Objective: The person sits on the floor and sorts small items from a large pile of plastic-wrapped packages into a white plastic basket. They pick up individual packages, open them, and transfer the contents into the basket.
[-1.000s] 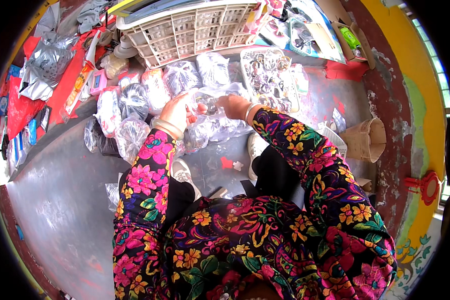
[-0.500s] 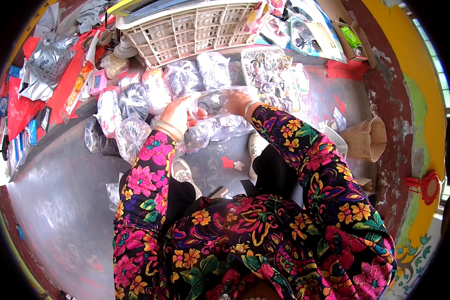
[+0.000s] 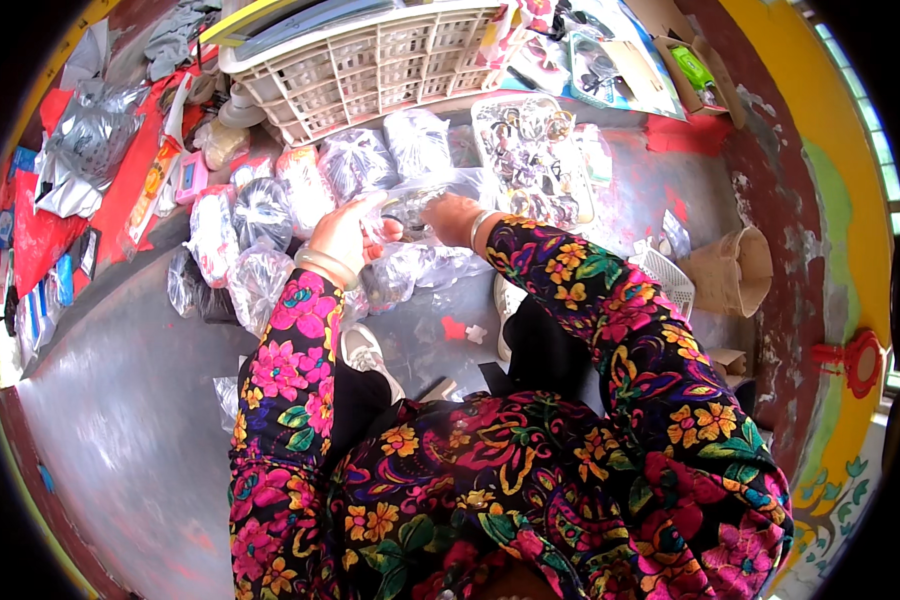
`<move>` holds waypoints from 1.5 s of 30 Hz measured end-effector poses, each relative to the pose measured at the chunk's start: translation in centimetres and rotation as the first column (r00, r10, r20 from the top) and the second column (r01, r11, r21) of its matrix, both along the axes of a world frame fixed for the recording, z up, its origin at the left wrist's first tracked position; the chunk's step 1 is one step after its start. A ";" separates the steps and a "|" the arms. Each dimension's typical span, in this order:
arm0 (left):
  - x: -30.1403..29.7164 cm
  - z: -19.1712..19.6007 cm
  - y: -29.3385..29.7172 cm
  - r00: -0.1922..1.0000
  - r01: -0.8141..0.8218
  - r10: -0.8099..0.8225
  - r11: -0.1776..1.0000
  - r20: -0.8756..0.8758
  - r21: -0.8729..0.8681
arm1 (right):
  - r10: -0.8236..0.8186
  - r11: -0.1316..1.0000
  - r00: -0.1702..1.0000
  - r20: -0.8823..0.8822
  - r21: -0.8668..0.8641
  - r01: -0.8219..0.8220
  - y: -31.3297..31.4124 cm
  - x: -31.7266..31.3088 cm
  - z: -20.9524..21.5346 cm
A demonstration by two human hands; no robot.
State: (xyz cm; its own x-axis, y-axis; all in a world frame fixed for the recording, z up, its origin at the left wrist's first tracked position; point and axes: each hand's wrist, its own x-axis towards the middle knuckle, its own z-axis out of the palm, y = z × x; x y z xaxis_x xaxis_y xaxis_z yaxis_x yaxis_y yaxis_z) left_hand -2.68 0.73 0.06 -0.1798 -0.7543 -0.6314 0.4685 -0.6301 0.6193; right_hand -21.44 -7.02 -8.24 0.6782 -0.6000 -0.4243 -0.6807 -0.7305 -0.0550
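- The left hand (image 3: 342,232) is partly curled at the near left edge of a clear plastic bag (image 3: 410,206), apparently pinching the film.
- The right hand (image 3: 454,218) bends down onto the bag's right part; its fingertips are hidden, so I cannot tell whether they grip the film or the dark contents.
- The bag lies between the two hands, in front of the packed bags (image 3: 358,162) and just left of the tray of small looped items (image 3: 535,150).
- A long filled bag (image 3: 425,268) lies on the floor (image 3: 150,430) just on the near side of the hands.
- The step in hand looks like two-handed handling of the bag and its contents; whether it is being filled, emptied or straightened, I cannot tell.
- In my judgement, the next move calls for a steady left hold on the thin film while the right fingers work freely, without tearing it.
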 end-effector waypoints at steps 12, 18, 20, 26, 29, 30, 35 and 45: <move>0.1 0.4 0.0 1.000 -0.019 0.019 1.000 -0.003 0.010 | -0.599 0.767 0.550 0.582 0.220 0.602 -7.0 -8.0 5.0; 0.0 0.5 -0.1 1.000 -0.011 0.011 1.000 -0.002 0.003 | -0.626 0.734 0.744 0.234 -0.146 0.663 -7.5 -11.9 1.2; -0.1 0.4 -0.2 1.000 -0.002 0.002 1.000 -0.001 -0.005 | -0.665 0.718 0.737 0.117 -0.170 0.675 -8.1 -12.1 -0.2; 0.3 0.2 0.1 1.000 0.008 -0.007 1.000 0.019 -0.023 | -0.674 0.641 0.678 0.293 -0.225 0.734 -7.4 -10.2 0.2; 0.1 0.6 0.1 1.000 0.015 -0.014 1.000 0.027 -0.026 | -0.656 0.581 0.685 0.318 -0.366 0.727 -7.5 -10.4 -0.2; 0.0 0.7 0.0 0.999 0.018 -0.017 0.999 0.030 -0.027 | -0.664 0.568 0.687 0.295 -0.397 0.721 -7.5 -10.9 -0.5; 0.3 0.3 0.1 0.999 0.006 -0.005 0.999 0.036 -0.032 | -0.668 0.604 0.711 0.220 -0.397 0.691 -7.6 -10.9 -0.1; 0.6 -0.3 0.1 0.998 0.023 -0.018 0.996 0.068 -0.081 | -0.514 0.638 0.722 0.462 -0.357 0.682 -6.8 -10.0 10.5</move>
State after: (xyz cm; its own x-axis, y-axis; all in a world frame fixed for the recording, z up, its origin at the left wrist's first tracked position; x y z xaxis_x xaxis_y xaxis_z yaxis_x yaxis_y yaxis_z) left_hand -2.07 0.88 -0.27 -0.1553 -0.8006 -0.5787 0.4116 -0.5850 0.6988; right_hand -31.43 -13.85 2.23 0.1280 -0.9747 0.1830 -0.9841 -0.1478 -0.0988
